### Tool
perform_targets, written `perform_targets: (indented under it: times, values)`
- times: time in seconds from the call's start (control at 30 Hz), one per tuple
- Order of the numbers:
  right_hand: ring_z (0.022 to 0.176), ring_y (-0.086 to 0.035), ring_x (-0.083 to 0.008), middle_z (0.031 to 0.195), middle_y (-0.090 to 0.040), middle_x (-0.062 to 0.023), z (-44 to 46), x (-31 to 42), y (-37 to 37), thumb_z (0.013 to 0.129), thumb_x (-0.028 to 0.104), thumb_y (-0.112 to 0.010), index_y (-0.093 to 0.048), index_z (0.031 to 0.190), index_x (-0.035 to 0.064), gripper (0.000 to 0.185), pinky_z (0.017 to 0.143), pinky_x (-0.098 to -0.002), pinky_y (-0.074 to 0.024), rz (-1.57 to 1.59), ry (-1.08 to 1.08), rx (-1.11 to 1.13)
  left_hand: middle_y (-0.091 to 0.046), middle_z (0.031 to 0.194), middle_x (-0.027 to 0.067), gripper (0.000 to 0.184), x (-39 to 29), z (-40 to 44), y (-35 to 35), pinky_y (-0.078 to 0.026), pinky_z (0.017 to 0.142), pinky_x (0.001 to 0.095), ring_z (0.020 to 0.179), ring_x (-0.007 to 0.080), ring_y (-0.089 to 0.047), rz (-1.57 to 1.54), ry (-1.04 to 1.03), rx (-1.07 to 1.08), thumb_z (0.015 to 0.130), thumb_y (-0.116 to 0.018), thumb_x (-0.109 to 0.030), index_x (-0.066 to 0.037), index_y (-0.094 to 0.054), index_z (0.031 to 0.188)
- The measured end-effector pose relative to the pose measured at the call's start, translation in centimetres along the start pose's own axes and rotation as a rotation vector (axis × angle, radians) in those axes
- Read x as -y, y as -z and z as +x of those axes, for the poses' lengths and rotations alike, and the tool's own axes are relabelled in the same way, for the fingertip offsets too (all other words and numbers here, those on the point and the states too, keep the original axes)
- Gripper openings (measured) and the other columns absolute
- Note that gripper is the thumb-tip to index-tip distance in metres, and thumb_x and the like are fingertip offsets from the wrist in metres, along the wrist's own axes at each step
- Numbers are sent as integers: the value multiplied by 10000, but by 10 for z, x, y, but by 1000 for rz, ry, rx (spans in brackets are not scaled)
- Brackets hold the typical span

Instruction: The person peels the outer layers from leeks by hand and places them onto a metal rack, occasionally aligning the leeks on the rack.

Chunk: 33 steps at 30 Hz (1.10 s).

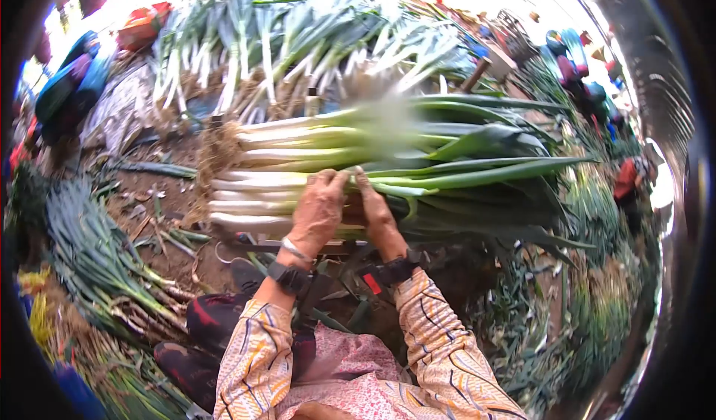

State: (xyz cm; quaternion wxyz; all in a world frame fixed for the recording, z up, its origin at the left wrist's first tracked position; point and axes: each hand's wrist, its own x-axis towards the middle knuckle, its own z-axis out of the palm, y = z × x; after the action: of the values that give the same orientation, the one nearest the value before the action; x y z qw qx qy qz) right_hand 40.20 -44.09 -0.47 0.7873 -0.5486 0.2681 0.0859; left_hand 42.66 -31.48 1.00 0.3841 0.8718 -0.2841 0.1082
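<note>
Fingers (329,175) of my left hand (317,205) and right hand (379,215) touch the leeks (462,178), how closed I cannot tell; I'm seemingly arranging them, and the next move calls for even alignment.

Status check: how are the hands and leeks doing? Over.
Left hand and right hand side by side on leeks. White ends leftward, green leaves rightward. Middle partly blurred; no obstruction visible at the hands.
</note>
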Motion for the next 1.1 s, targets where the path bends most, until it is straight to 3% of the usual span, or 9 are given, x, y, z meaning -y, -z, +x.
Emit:
perform_targets:
  times: [0.07,0.13,0.17,0.43,0.53,0.8,0.93,0.97,1.1]
  values:
    - [620,-625,-181,779,-636,-87,-6,-3,10,861,545,-517,-604,972,34,530,544,-303,-511,-15,-33,102,-602,977,153,319,3,4,-3,-467,808,393,920,329,-560,63,44,62,759,-595,-62,-70,-598,1077]
    - [629,-626,-172,795,-638,-87,-20,-14,19,882,473,-529,-605,934,17,464,544,-296,-509,-432,159,62,-613,932,127,261,7,5,-13,-478,760,393,895,310,-572,264,22,202,775,-610,-105,-69,-608,1034]
    - [641,-626,-166,816,-639,-93,-27,-38,27,884,422,-553,-597,938,9,419,561,-285,-506,-134,81,92,-611,919,125,247,8,8,-14,-478,751,393,886,306,-576,270,16,224,778,-616,-128,-70,-608,1018]
    - [984,-578,-193,1076,-577,-78,-87,-75,107,830,238,-651,-531,1126,111,344,798,-398,-495,299,155,-134,-593,838,111,230,11,10,-21,-476,714,385,835,289,-595,382,-33,301,753,-666,-221,-73,-579,906]
    - [1047,-517,-173,1220,-492,15,-98,-66,115,788,252,-707,-499,1171,174,442,847,-404,-456,487,266,-213,-593,835,113,222,8,10,-17,-473,719,386,833,292,-591,359,-41,270,747,-671,-212,-69,-580,891]
    - [993,-548,-216,1043,-596,-21,-130,-7,134,786,300,-706,-552,1097,118,391,878,-419,-457,861,591,-249,-591,833,106,242,4,9,-12,-470,717,392,821,292,-588,308,-34,239,733,-680,-228,-75,-599,903]
    - [938,-580,-199,1003,-618,-49,-135,5,167,778,234,-722,-561,1072,108,358,790,-374,-515,702,549,-429,-589,834,105,247,8,9,-13,-470,716,391,823,294,-587,304,-47,238,733,-678,-230,-77,-604,913]
    - [786,-628,-190,942,-628,-48,-137,13,163,771,208,-729,-561,1061,95,353,619,-323,-554,667,558,-530,-589,835,106,250,8,9,-13,-470,715,391,824,295,-586,305,-46,236,732,-678,-229,-77,-605,916]
    - [524,-622,-188,791,-633,-56,-150,41,174,743,296,-751,-589,940,39,362,360,-259,-459,134,496,-759,-589,843,108,265,6,8,-11,-468,715,392,829,298,-584,290,-28,232,729,-682,-230,-74,-610,931]
